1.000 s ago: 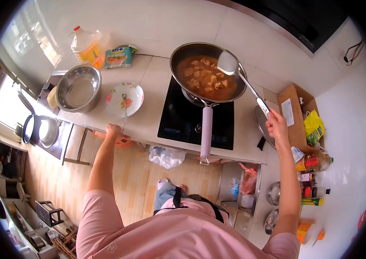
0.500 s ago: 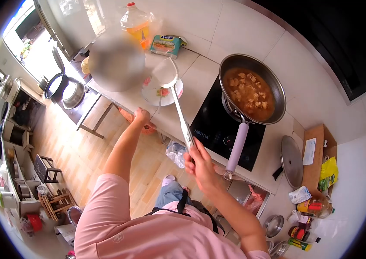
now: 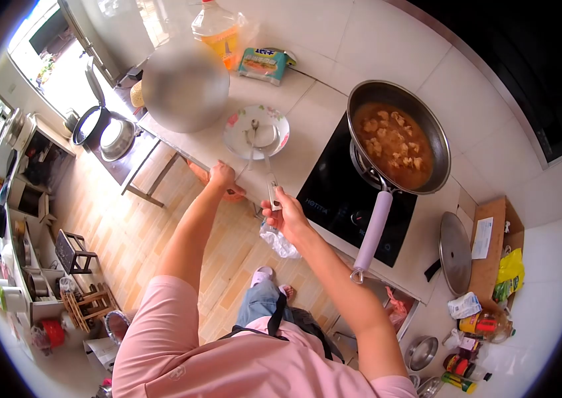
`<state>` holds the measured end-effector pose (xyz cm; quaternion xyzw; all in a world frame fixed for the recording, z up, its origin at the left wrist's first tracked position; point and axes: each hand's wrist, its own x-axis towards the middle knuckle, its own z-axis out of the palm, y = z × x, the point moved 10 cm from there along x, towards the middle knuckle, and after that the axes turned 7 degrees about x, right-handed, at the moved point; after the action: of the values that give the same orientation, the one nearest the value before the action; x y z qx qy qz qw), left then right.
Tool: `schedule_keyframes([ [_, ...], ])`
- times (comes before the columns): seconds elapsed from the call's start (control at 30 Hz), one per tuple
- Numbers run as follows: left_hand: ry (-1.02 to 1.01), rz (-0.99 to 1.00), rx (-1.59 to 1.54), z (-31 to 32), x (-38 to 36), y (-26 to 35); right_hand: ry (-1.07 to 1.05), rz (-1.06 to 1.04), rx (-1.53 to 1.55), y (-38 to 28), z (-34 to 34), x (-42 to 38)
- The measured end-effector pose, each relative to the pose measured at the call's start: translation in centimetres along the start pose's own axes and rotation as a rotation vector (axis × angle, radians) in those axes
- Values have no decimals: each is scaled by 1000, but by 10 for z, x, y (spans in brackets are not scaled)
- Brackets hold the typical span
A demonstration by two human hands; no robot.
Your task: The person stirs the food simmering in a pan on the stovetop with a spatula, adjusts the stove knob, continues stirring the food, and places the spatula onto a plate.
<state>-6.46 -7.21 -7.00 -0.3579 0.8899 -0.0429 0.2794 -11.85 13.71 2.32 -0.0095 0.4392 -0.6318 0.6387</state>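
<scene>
My right hand [image 3: 284, 211] is closed around the white handle of a ladle [image 3: 271, 186], whose head rests over a floral plate [image 3: 234, 141] on the counter. A small spoon [image 3: 252, 136] also lies in the plate, its thin handle slanting towards the counter's front edge. My left hand [image 3: 222, 174] is at that edge, just left of the plate, with its fingers curled; anything inside them is hidden. To the right, a frying pan [image 3: 445, 142] with a lilac handle holds chunks in brown-red sauce on the black induction cooktop [image 3: 324, 179].
A large blurred metal bowl [image 3: 185, 89] stands left of the plate, with an oil jug [image 3: 218, 33] and teal packet [image 3: 263, 64] behind. A pan lid [image 3: 455, 252], cardboard box [image 3: 490, 245] and several seasoning bottles [image 3: 480, 324] are at the right. A plastic bag [image 3: 280, 242] hangs below the counter.
The ladle has come down from above the plate to the plate itself, and my right hand has moved left and away from me. My left hand stays at the counter edge.
</scene>
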Motion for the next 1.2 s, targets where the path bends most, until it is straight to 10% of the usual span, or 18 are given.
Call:
schedule_keyframes([
  [0.37,-30,38,14,2,2,3,-41,121,-81,59,-37,-91],
  [0.67,-8,59,-11,-4,-1,5,635,-214,-1263,64,-213,-333],
  [0.73,-105,57,-39,-13,-15,6,616,170,-1723,76,-217,-380],
  [0.87,-63,64,1,-11,-8,4,-114,930,-1250,226,-237,-456],
  [1.2,-41,95,72,-7,1,4,615,539,-466,246,-284,-474],
])
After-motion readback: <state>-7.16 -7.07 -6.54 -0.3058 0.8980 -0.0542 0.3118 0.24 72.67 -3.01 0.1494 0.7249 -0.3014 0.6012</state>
